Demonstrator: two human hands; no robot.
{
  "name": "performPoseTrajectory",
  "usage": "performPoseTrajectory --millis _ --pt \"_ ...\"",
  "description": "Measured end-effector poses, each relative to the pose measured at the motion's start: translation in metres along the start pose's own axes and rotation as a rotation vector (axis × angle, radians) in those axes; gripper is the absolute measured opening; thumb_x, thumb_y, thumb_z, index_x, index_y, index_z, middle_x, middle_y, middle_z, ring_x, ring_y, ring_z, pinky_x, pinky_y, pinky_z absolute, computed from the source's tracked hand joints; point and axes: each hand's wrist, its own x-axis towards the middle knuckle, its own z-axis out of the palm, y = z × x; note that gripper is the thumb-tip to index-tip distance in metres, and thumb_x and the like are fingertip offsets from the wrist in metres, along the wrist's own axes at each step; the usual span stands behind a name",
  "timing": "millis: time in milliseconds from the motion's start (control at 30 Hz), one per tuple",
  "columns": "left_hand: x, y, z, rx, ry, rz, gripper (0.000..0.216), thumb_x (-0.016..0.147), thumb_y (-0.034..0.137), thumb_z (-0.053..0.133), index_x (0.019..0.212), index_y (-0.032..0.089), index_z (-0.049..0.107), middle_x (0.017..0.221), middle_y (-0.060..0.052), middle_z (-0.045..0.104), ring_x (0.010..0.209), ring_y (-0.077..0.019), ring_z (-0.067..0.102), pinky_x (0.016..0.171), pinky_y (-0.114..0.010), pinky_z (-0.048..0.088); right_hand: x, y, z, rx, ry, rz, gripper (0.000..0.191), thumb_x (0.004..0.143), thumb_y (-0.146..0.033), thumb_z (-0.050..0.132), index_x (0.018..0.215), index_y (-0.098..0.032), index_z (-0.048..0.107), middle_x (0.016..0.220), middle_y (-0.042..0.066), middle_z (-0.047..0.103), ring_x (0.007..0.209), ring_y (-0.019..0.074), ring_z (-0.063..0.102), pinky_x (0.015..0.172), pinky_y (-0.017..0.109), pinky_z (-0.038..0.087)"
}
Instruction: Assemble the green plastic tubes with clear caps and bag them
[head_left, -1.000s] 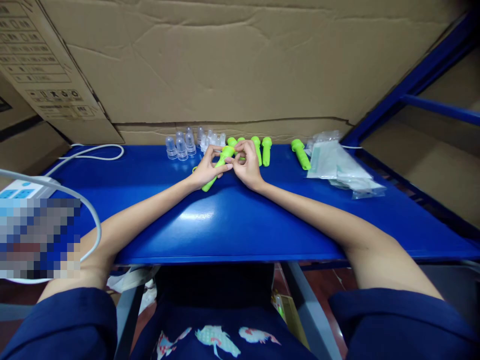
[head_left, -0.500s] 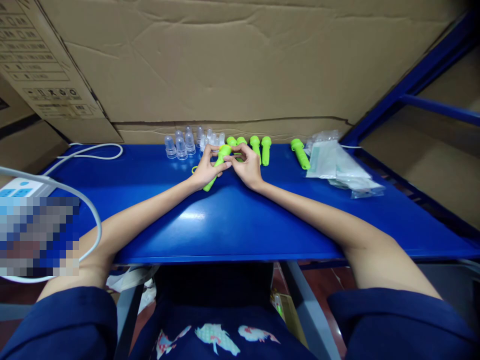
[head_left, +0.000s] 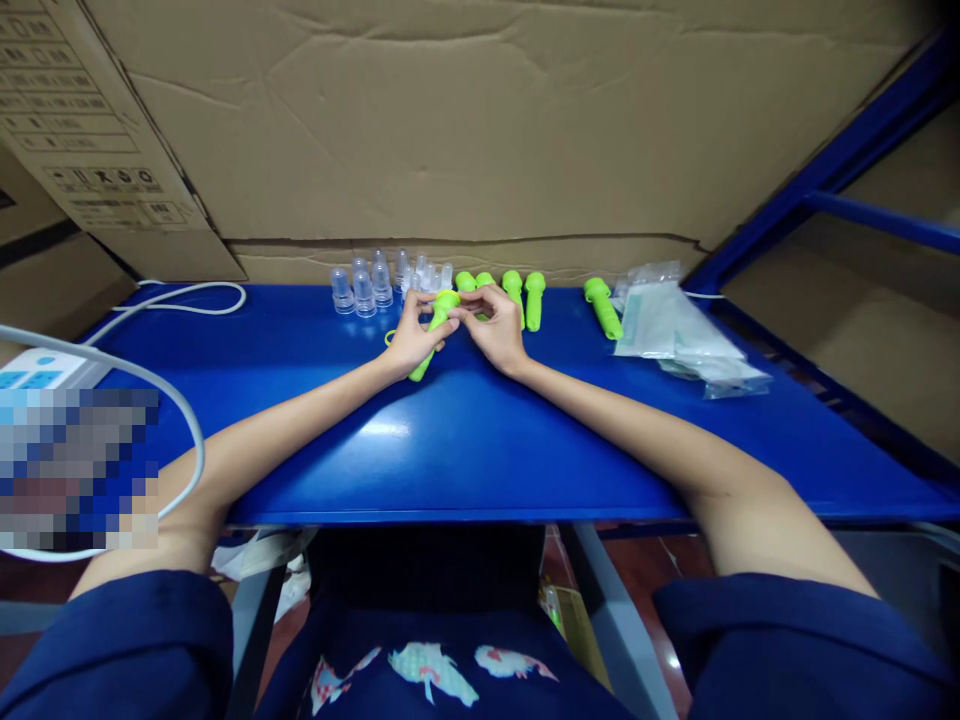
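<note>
A lime-green flashlight (head_left: pixel 442 311) with a wide head leans between my hands over the middle of the table. My left hand (head_left: pixel 409 345) is closed around its body, and the lower end sticks out below the fingers. At the head, the fingertips of my right hand (head_left: pixel 499 335) pinch the flashlight from the right side; exactly what they grip there is partly hidden. A thin yellow-green loop (head_left: pixel 389 338) shows beside my left hand. Just behind my hands lie more green flashlights (head_left: pixel 535 300), partly covered by my right hand, and several clear plastic domed caps (head_left: pixel 364 292) stand upright to the left.
Another green flashlight (head_left: pixel 603 308) lies to the right, beside a pile of clear plastic bags (head_left: pixel 679 335). A white cable (head_left: pixel 176 390) loops over my left forearm from a power strip (head_left: pixel 56 370). Cardboard (head_left: pixel 480 130) walls the back of the blue table (head_left: pixel 480 450).
My hands remain on the same flashlight, with only a slight shift of the fingers at its head. The whole view has moved a little.
</note>
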Motion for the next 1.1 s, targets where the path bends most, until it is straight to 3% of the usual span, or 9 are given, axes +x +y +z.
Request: performPoseTrajectory --millis 167,500,800,967,1100 --pt "0.0 0.002 0.0 0.027 0.019 -0.036 0.049 0.083 0.013 0.074 0.113 0.024 0.037 0.109 0.0 0.06 0.05 0.0015 0.053 0.048 -0.015 0.044 0.0 0.008 0.001 -0.01 -0.056 0.001 0.053 0.083 -0.07 0.066 0.11 -0.024 0.064 0.102 0.007 0.066 0.088 0.0212 0.068 0.077 0.039 0.06" --pt "0.003 -0.001 0.002 -0.012 0.064 0.01 0.049 0.077 0.007 0.069 0.114 0.023 0.04 0.122 -0.005 0.059 0.063 -0.0032 0.063 0.057 -0.02 0.05 0.001 -0.001 -0.003 -0.039 -0.083 -0.025 0.046 0.089 -0.063 0.063 0.113 -0.024 0.064 0.105 0.008 0.065 0.083 0.0204 0.065 0.071 0.037 0.056" --pt "0.002 -0.004 0.001 -0.005 0.053 0.067 0.045 0.076 0.012 0.074 0.107 0.022 0.043 0.113 -0.002 0.061 0.063 -0.0026 0.062 0.053 -0.017 0.047 0.001 -0.002 -0.003 -0.014 -0.034 -0.047 0.044 0.087 -0.064 0.067 0.104 -0.022 0.066 0.096 0.005 0.064 0.066 0.0145 0.057 0.061 0.033 0.052" --pt "0.003 -0.004 0.0 -0.02 0.064 0.079 0.044 0.074 0.012 0.075 0.098 0.022 0.04 0.106 0.001 0.058 0.062 -0.0037 0.063 0.053 -0.019 0.048 -0.002 -0.01 -0.003 -0.022 -0.022 -0.117 0.042 0.09 -0.062 0.063 0.085 -0.021 0.068 0.087 0.005 0.065 0.073 0.0175 0.059 0.063 0.033 0.051" --pt "0.003 -0.001 0.001 -0.021 0.087 0.058 0.043 0.074 0.011 0.074 0.095 0.022 0.038 0.102 0.002 0.056 0.06 -0.0035 0.062 0.053 -0.019 0.048 -0.003 -0.009 -0.001 -0.032 -0.034 -0.064 0.04 0.09 -0.062 0.063 0.089 -0.022 0.065 0.086 0.004 0.065 0.07 0.0156 0.058 0.061 0.032 0.05"
